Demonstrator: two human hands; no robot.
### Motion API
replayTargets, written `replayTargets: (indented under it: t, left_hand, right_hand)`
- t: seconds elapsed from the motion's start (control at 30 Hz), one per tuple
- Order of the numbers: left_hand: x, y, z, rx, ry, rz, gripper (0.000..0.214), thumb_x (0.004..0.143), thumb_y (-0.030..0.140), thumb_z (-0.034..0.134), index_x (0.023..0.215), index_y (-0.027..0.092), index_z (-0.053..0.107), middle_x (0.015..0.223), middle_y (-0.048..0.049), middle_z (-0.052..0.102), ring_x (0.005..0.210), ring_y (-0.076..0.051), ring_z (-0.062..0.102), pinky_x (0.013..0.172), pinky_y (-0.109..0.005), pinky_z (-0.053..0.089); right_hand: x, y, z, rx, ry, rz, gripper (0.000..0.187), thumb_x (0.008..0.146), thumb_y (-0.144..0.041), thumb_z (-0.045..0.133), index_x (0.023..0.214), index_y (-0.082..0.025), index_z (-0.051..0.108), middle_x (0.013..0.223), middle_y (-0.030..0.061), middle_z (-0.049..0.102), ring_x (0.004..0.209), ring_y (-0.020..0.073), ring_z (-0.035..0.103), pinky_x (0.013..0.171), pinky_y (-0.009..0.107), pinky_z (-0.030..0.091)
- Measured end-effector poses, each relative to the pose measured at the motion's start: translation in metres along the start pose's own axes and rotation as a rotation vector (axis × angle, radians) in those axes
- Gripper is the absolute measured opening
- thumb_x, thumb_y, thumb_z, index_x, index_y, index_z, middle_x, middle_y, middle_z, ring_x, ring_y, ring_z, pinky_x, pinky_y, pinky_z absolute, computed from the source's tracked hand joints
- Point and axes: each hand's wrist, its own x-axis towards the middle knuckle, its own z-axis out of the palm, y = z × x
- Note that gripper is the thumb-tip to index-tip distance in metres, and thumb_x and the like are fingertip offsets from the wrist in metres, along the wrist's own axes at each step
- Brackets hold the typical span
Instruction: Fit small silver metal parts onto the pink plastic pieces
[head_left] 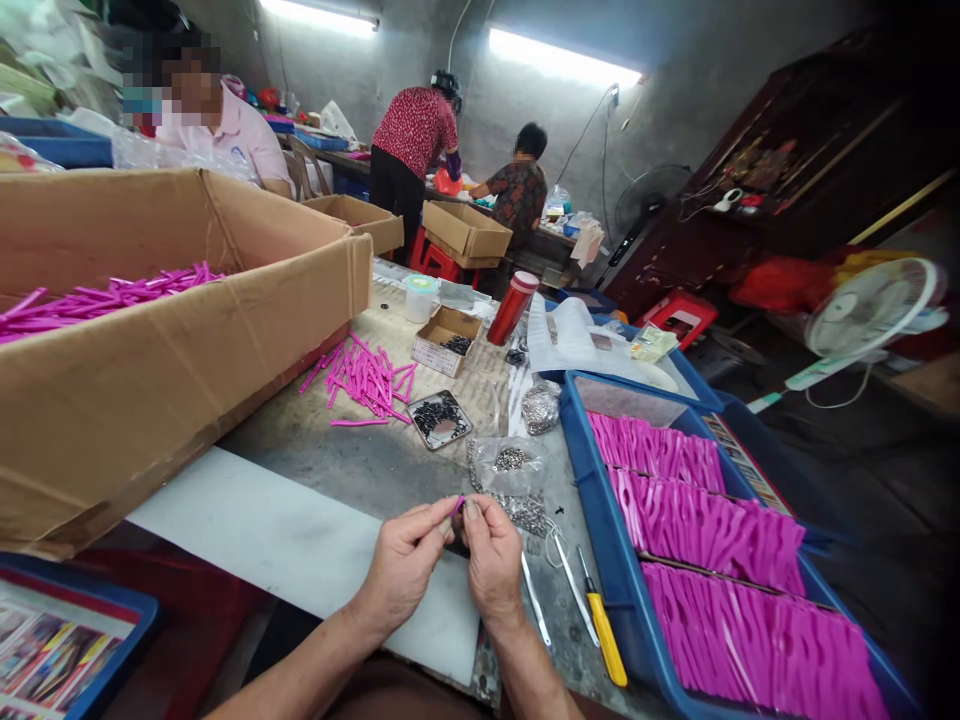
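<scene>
My left hand (405, 565) and my right hand (491, 560) meet at the table's near edge, fingertips pinched together on a small pink plastic piece (457, 505). Most of that piece is hidden by my fingers. Just beyond my hands lie clear bags of small metal parts (517, 480). A loose pile of pink plastic sticks (367, 380) lies further back on the table, beside a small tray of dark metal bits (440, 418).
A large cardboard box (172, 340) of pink sticks fills the left. A blue tray (592, 500) on the right holds rows of pink pieces. A yellow-handled screwdriver (604, 630) and tweezers (534, 600) lie by my right hand. Three other people work at the back.
</scene>
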Motion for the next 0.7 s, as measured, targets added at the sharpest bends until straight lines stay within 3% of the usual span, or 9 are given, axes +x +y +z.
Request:
replayTargets:
  t: [0.37,0.7]
  left_hand:
    - [-0.0005,-0.0016,0.0005,-0.025,-0.002,-0.039,0.027,0.072,0.019,0.05,0.094,0.015,0.064,0.064,-0.0029,0.056,0.056,-0.012,0.048,0.049,-0.021,0.043]
    - [-0.0008,-0.0025,0.0015,-0.02,-0.007,-0.021,0.027,0.072,0.02,0.051,0.095,0.016,0.064,0.068,-0.0039,0.058,0.06,-0.013,0.052,0.054,-0.022,0.046]
  right_hand:
    - [0.002,-0.0041,0.0011,-0.006,0.085,0.008,0.017,0.071,-0.034,0.055,0.071,-0.017,0.053,0.06,-0.0021,0.051,0.051,0.0108,0.047,0.048,0.021,0.041]
    - [0.0002,-0.0013,-0.0016,0.003,-0.001,-0.007,0.025,0.079,-0.037,0.043,0.065,-0.017,0.048,0.053,-0.0042,0.041,0.048,0.0094,0.038,0.045,0.02,0.033]
